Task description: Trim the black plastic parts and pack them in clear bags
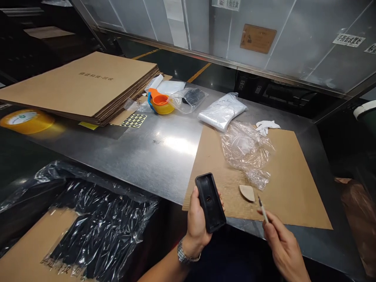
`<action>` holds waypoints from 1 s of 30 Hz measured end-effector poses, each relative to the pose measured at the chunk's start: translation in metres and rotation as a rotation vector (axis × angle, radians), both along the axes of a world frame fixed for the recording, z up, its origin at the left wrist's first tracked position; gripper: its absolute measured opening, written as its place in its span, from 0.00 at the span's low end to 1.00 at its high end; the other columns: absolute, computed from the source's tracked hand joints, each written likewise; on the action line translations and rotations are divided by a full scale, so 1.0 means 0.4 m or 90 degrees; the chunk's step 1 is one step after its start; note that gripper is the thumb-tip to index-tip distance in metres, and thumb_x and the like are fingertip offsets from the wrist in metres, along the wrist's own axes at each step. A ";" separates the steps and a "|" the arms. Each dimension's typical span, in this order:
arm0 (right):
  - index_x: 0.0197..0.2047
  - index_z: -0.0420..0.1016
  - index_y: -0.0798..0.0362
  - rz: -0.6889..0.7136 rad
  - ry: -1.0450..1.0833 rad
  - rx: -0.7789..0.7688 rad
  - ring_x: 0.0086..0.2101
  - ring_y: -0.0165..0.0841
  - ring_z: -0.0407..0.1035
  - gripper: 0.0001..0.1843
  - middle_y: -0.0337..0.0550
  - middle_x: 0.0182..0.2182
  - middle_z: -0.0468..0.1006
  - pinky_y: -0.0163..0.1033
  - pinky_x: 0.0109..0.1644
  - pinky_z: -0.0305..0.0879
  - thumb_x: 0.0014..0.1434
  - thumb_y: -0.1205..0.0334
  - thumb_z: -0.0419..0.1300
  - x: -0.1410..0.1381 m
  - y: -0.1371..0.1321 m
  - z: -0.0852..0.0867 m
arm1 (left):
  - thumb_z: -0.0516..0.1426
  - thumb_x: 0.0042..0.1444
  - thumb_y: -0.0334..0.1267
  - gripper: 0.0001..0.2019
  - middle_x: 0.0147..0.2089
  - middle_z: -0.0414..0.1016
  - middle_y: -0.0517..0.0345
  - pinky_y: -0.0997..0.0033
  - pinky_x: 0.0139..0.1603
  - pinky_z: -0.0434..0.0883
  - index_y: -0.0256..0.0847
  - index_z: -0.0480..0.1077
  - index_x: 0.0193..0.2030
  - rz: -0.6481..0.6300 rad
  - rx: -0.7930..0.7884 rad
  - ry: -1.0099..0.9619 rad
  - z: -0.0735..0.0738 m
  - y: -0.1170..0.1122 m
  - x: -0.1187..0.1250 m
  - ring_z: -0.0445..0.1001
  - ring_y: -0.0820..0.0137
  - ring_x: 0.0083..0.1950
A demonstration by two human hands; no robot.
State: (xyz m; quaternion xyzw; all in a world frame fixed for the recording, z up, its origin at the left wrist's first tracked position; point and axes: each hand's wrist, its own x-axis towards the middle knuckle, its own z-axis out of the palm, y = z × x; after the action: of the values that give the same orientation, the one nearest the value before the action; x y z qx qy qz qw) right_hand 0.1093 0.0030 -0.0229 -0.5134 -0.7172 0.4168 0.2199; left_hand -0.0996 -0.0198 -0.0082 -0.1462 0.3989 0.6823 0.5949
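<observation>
My left hand (197, 221) is wrapped round a black rectangular plastic part (210, 203), held tilted at the table's front edge. Its hollow face is turned up toward me, and a small hole shows near its middle. My right hand (280, 239) pinches a slim pen-like tool (263, 210) with a dark pointed tip; whether that tip is a blade or a nib I cannot tell. The tool is apart from the black part. Just left of its tip, a quarter-round beige piece (247, 193) lies on a flat cardboard sheet (288, 172).
Crumpled clear plastic (246, 145), a white glove-like item (267, 126) and a white plastic-wrapped packet (222, 111) lie behind. Further left are an orange-and-yellow tape dispenser (161, 103), a cardboard stack (88, 86) and a yellow tape roll (26, 119). A black-plastic-lined box (102, 219) stands front left.
</observation>
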 end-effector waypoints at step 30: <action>0.56 0.67 0.53 0.246 -0.350 0.552 0.22 0.27 0.62 0.19 0.38 0.21 0.66 0.32 0.25 0.56 0.64 0.60 0.50 -0.088 -0.064 0.049 | 0.49 0.51 0.59 0.26 0.27 0.72 0.53 0.72 0.23 0.67 0.34 0.69 0.33 0.079 -0.008 0.155 0.007 -0.009 0.010 0.69 0.70 0.24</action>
State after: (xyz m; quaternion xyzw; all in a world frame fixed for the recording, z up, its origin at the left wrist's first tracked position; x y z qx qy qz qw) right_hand 0.0742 -0.0226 -0.0032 -0.3245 -0.9356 -0.0340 0.1350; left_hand -0.0958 -0.0234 -0.0055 -0.0902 0.4625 0.7279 0.4982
